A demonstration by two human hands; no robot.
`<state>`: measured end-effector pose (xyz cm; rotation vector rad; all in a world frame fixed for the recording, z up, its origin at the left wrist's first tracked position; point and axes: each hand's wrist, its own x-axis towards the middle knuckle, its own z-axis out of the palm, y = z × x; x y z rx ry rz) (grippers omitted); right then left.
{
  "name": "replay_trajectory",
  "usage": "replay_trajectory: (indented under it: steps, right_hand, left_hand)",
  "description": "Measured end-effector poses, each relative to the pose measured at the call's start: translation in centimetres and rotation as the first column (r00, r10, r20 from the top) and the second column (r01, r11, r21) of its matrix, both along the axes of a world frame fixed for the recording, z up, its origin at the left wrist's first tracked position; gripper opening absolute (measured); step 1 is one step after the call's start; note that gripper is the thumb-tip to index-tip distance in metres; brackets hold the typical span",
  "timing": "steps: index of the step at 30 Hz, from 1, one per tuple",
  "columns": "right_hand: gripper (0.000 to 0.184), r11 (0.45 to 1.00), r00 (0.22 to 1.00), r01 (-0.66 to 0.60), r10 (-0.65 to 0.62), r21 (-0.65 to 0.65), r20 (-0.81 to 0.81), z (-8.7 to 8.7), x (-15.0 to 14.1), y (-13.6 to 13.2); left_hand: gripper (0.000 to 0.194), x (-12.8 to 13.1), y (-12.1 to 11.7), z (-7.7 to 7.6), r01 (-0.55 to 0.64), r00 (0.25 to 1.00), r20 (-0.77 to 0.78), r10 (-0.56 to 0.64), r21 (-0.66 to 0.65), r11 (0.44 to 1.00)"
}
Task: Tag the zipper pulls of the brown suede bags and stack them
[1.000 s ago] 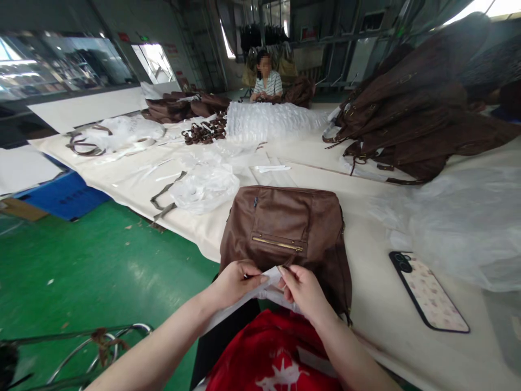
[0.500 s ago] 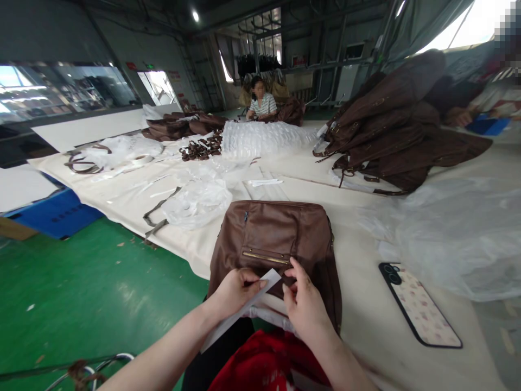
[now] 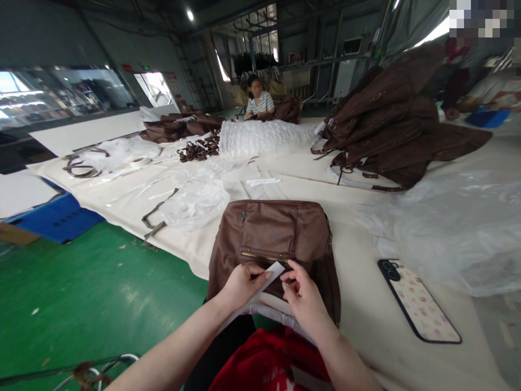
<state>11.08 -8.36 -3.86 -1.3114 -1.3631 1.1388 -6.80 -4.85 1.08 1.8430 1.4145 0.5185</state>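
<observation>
Left hand (image 3: 242,287): pinching strip (image 3: 277,269) | right hand (image 3: 304,293): fingers parted, just beside strip's tip | bag (image 3: 269,231): beneath both, on desk (image 3: 362,315)

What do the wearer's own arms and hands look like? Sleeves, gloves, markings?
Left hand and right hand: ungloved, five-fingered. Forearms: no sleeves in view; no watch, bracelet or cable shows. Nails and rings too small to judge. Between the arms: red cloth garment with white print.

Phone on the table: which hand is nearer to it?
Right. The right hand is over the brown bag, left of the phone; the left hand, gripping a white strip, is farther left.
</observation>
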Motion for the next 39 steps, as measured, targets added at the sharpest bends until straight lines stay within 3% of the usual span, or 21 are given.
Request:
replay_trajectory:
  steps: [14,26,29,32,39]
  right_hand:
    - [0.048,0.976,0.963,-0.029,-0.030,-0.214,-0.268,-0.3,0.0,0.4]
    - [0.038,0.980,0.976,-0.044,0.001,-0.193,-0.219,-0.6,-0.2,0.7]
    - [0.042,0.980,0.970,0.013,-0.061,-0.200,-0.237,-0.4,-0.2,0.7]
    - [0.044,0.965,0.959,0.071,-0.136,-0.252,-0.249,-0.2,-0.5,0.7]
    - [0.045,0.905,0.946,0.043,-0.174,-0.424,-0.274,-0.2,-1.6,2.2]
  left_hand:
    - [0.038,1.2,1.1,-0.9,0.039,0.996,-0.080,-0.034,0.053,0.998]
    - [0.033,2.7,2.0,-1.5,0.009,0.995,-0.096,0.002,0.114,0.993]
    - [0.030,3.3,2.3,-1.6,-0.035,0.996,-0.079,0.047,0.144,0.989]
    - [0.024,3.6,2.3,-1.5,-0.081,0.995,-0.049,0.090,0.165,0.983]
    - [0.019,3.2,2.4,-1.4,-0.072,0.995,-0.061,0.084,0.169,0.983]
